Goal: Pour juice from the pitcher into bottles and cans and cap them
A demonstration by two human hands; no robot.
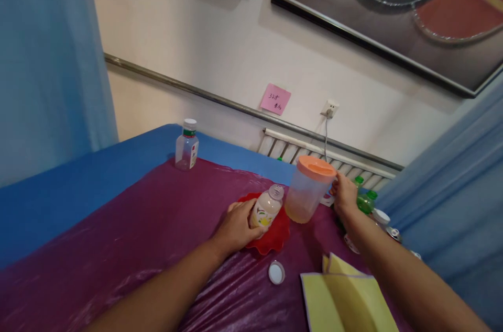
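My left hand (239, 224) is wrapped round a clear plastic bottle (266, 210) with a yellow fruit label. The bottle has no cap on and leans to the right over a red scalloped plate (271, 243). My right hand (342, 193) grips the handle of a translucent plastic pitcher (304, 193) with an orange lid. Some pale liquid shows low in the pitcher, which is just right of the bottle and nearly upright. A white bottle cap (276, 273) lies upside down on the purple plastic sheet (188, 201), in front of the plate.
A capped clear bottle (187, 146) stands at the back left. Yellow cloths (346, 295) lie at the front right. Green-capped bottles (367, 201) and a can (394, 234) crowd the right edge. Behind are a radiator (283, 146) and a wall socket (330, 108); blue curtains (51, 59) hang at both sides.
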